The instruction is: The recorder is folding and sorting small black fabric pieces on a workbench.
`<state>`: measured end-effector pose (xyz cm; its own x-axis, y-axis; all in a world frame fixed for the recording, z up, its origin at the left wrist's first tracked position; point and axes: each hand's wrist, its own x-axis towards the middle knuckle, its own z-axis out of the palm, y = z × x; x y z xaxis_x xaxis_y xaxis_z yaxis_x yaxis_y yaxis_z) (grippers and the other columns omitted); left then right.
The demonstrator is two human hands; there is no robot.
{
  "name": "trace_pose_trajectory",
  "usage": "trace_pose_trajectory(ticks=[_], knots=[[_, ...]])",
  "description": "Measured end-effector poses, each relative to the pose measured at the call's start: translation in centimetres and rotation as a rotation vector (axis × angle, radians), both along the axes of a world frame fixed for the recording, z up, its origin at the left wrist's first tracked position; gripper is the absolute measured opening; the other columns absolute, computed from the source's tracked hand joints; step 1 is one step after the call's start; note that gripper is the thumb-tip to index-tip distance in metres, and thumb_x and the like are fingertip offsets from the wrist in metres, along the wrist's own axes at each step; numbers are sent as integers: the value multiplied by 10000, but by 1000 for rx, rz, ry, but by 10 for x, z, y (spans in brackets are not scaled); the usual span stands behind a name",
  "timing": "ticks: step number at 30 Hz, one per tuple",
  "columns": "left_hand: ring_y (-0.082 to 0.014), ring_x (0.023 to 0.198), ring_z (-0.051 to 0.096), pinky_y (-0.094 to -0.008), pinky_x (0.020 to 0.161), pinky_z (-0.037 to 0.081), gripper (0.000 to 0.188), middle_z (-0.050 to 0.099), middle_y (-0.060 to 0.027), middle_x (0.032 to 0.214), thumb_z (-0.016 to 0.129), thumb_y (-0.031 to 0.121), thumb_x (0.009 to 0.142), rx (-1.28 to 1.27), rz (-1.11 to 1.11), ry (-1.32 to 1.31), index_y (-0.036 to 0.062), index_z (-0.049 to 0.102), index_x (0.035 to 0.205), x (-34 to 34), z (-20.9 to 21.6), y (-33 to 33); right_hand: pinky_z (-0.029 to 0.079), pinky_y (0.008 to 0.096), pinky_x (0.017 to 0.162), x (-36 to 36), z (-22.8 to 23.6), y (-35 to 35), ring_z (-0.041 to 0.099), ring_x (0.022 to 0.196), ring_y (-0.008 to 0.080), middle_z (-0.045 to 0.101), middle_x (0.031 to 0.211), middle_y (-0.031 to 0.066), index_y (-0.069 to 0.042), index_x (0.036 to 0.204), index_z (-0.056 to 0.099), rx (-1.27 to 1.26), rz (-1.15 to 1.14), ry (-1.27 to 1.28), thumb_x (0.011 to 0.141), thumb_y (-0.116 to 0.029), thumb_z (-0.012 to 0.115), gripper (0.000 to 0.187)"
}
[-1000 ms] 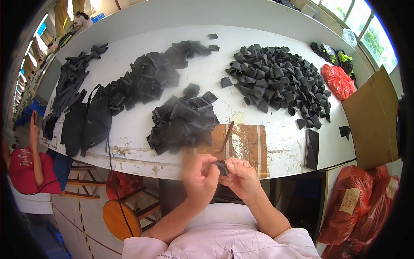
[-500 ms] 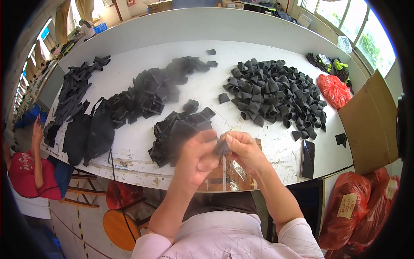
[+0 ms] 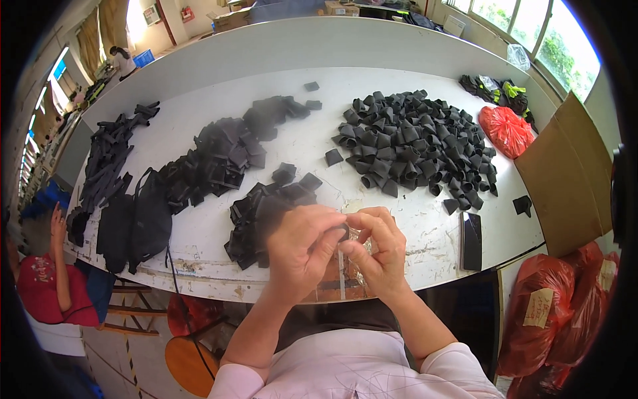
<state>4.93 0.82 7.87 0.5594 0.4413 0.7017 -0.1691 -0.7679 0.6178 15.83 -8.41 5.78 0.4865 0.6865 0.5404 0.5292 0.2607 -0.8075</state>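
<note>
Close to the table's near edge, my left hand [image 3: 302, 246] and my right hand [image 3: 380, 249] meet, with fingertips pinched on a small black fabric piece [image 3: 343, 232]. Fingers cover most of that piece, so its shape is hard to make out. Just beyond my left hand lies a pile of flat black fabric pieces [image 3: 249, 216]. Farther right spreads a large heap of black pieces curled into short tubes [image 3: 415, 143]. One loose black square [image 3: 333, 157] rests between the two piles.
Another mound of flat pieces [image 3: 222, 156], black strips [image 3: 109, 156] and a black bag [image 3: 149, 216] occupy the left. To the right are a phone [image 3: 471, 241], a red plastic bag [image 3: 506, 131] and a cardboard sheet [image 3: 571, 176]. A person in red [image 3: 56, 286] sits at far left.
Both hands have turned inward and curled further around the black piece, now covering more of it. The whole view has shifted slightly.
</note>
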Motion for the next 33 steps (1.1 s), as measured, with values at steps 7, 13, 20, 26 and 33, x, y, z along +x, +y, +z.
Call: trace_pose_trajectory(ticks=[7, 13, 20, 26, 33], knots=[[-160, 778, 534, -282, 787, 430, 77, 561, -105, 833, 540, 61, 854, -677, 6, -360, -6, 506, 835, -4, -7, -9, 410, 299, 574, -4, 16, 5, 495, 688, 218, 542, 772, 78, -30, 854, 588, -6, 26, -166, 658, -79, 714, 238], [-104, 786, 529, -222, 707, 420, 69, 591, -62, 846, 509, 61, 871, -889, -74, -450, 4, 544, 855, -7, -16, -12, 404, 297, 527, -2, 16, 8, 483, 598, 218, 532, 697, 76, -11, 796, 579, 25, 27, -260, 680, -11, 674, 150], [-92, 741, 519, -220, 685, 420, 83, 588, -49, 838, 515, 73, 872, -778, -18, -340, -1, 550, 884, -5, -31, -10, 421, 297, 514, -8, 0, 11, 513, 615, 217, 537, 692, 90, 8, 770, 561, 53, 25, -135, 674, 45, 651, 137], [-106, 768, 557, -230, 708, 467, 104, 586, -91, 885, 553, 53, 846, -744, -211, -14, -30, 562, 908, -14, -26, 1, 427, 293, 516, -7, 5, 7, 534, 632, 233, 553, 715, 97, 11, 774, 558, 38, 11, -232, 677, 39, 647, 134], [-88, 712, 553, -208, 669, 466, 124, 587, -76, 851, 543, 32, 843, -856, -67, -254, -22, 532, 954, -20, -21, -14, 381, 222, 487, 3, 28, 0, 489, 547, 111, 543, 663, 42, -11, 765, 543, 18, 169, 377, 777, -22, 610, 69]])
